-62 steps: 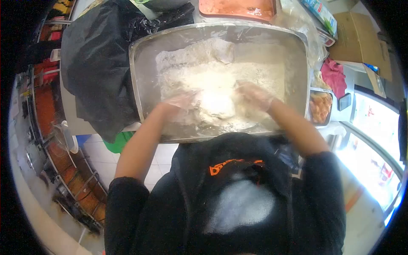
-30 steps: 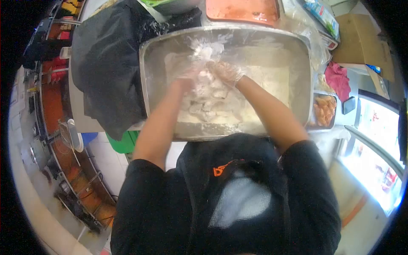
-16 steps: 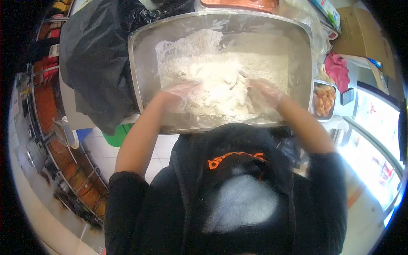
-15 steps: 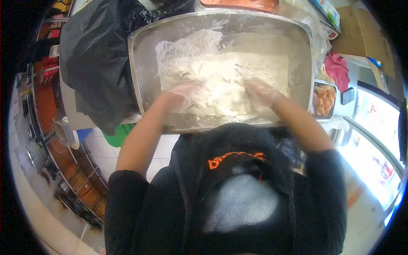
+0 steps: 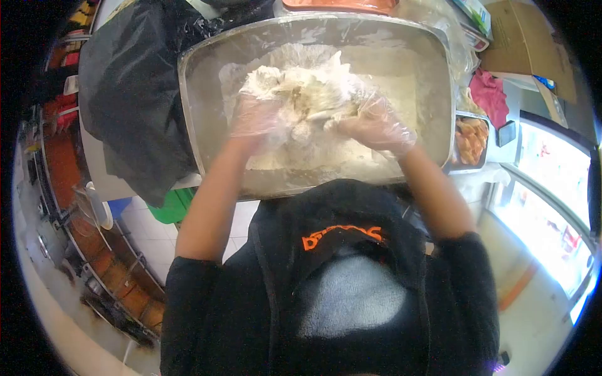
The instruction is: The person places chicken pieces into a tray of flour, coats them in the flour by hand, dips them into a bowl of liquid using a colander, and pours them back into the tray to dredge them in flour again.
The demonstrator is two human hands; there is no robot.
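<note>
Both my hands wear clear plastic gloves dusted with flour and are inside a large metal pan (image 5: 433,141). Between them rises a heap of flour-coated pieces (image 5: 313,91), lumpy and white, with some darker patches; their kind is hidden by the coating. My left hand (image 5: 256,122) supports the heap from the left, smeared by motion. On the other side my right hand (image 5: 379,128) curls round it, the thumb pointing inward and the fingertips partly hidden. Loose flour (image 5: 395,81) covers much of the pan floor.
A tray of raw chicken pieces (image 5: 470,139) stands right of the pan, near a pink cloth (image 5: 489,97) and a cardboard box (image 5: 517,41). Black plastic sheeting (image 5: 135,94) lies on the left. An orange-pink tray (image 5: 342,5) sits behind. A glass display case (image 5: 552,194) is far right.
My hands have come up and away from the near side of the pan, raising a heap of floured pieces between them. The flour mound has been turned over, exposing darker patches.
</note>
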